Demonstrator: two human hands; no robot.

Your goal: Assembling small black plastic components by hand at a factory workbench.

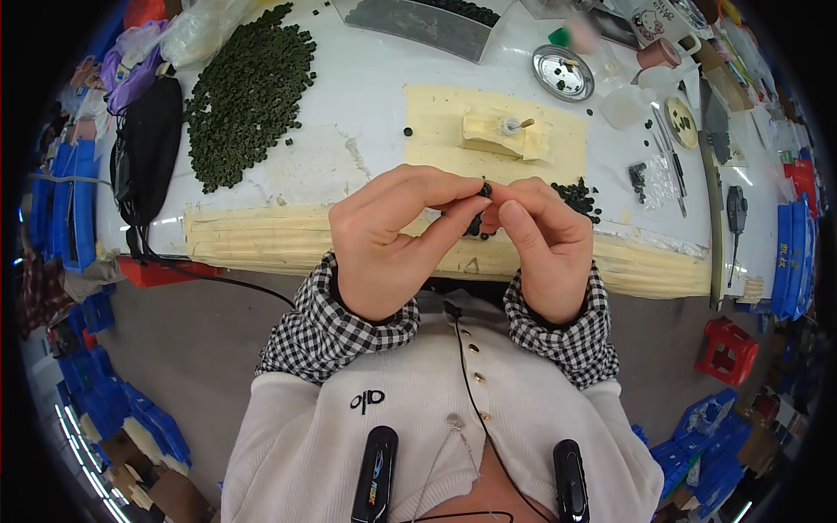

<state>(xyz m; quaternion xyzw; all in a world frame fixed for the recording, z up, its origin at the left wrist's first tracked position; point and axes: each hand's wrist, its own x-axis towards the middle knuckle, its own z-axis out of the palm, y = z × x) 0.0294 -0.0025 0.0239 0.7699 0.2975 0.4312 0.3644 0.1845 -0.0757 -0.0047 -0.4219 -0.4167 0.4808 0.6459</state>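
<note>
Grip of both hands (462,240) pinched on small dark piece (486,189), mostly hidden by fingertips (478,206).

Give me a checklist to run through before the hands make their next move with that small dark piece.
1. Small dark round piece pinched at the fingertips: ok.
2. Left hand and right hand meet on it: ok.
3. Small heap of dark pieces within reach behind the hands: ok.
4. Large pile of dark green pellets stays on the white table: ok.
5. Piece seated or aligned correctly: cannot tell.
</note>
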